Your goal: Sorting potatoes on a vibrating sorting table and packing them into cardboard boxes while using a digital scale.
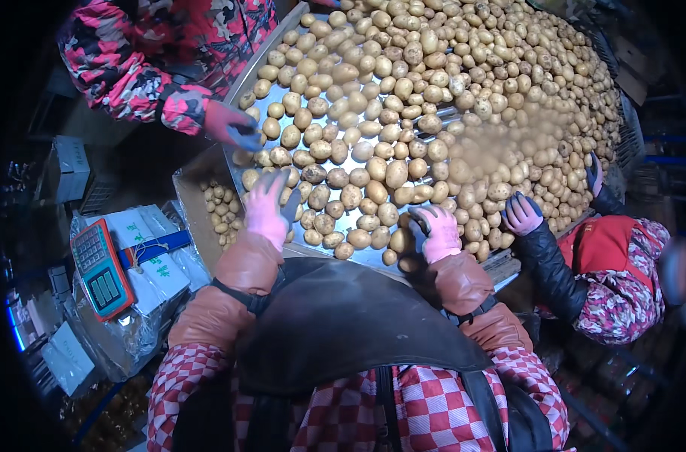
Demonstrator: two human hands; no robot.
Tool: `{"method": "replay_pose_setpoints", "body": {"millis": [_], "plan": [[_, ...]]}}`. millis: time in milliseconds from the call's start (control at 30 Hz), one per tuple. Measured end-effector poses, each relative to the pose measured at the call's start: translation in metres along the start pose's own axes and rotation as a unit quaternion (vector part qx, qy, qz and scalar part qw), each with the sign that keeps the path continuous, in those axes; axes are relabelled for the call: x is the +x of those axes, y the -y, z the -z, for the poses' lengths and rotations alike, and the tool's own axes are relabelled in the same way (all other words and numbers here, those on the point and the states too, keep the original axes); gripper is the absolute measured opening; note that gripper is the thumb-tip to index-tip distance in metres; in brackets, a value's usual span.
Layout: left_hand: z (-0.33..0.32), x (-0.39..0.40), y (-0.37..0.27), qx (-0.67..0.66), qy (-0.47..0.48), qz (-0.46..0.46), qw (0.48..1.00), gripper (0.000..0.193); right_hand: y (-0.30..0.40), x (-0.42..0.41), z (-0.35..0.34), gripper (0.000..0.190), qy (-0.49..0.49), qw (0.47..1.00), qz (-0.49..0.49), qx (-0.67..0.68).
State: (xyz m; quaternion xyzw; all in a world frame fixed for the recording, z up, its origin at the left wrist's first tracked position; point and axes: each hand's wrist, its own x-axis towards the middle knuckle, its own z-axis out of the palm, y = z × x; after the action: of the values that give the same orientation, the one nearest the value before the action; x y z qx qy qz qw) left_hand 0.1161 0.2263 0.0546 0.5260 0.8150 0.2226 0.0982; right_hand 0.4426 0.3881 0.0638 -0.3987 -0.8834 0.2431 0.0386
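Note:
Potatoes [375, 192] lie spread over a sloping metal sorting table [350, 169] in front of me. My left hand [268, 210], in a pink glove with grey fingers, is at the table's left edge. Its thumb stands apart from the fingers, and no potato shows in its grasp. My right hand [438, 233], in a matching glove, rests by the near edge among potatoes. Its fingers are bent, and the palm side is hidden, so I cannot see whether it holds one. Left of the table, a cardboard box [199, 186] has smaller potatoes [221, 212] inside.
A co-worker's gloved hand [230, 124] reaches over the table's left edge. Another person's gloved hand [522, 213] touches the potatoes at right. An orange-rimmed digital scale [102, 270] stands by plastic-wrapped white cartons [154, 277]. The potato heap rises toward the far right.

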Motion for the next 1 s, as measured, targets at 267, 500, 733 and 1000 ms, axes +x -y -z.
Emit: {"method": "replay_pose_setpoints", "body": {"millis": [267,500,733,1000], "plan": [[-0.024,0.008,-0.073,0.126,0.249,-0.088,0.956,0.064,0.034,0.082,-0.016,0.041,-0.101,0.977,0.164,-0.087],[-0.011,0.005,-0.031,0.008,0.288,-0.108,0.951,0.041,-0.065,0.084,0.012,0.03,-0.161,0.987,0.012,0.019],[-0.042,0.11,-0.087,0.068,0.084,-0.04,0.993,0.046,-0.03,0.022,0.007,0.035,-0.328,0.944,0.035,0.021],[-0.038,0.156,-0.107,0.102,0.245,0.021,0.964,0.058,0.0,0.004,-0.018,0.032,-0.236,0.958,0.041,0.157]]}}
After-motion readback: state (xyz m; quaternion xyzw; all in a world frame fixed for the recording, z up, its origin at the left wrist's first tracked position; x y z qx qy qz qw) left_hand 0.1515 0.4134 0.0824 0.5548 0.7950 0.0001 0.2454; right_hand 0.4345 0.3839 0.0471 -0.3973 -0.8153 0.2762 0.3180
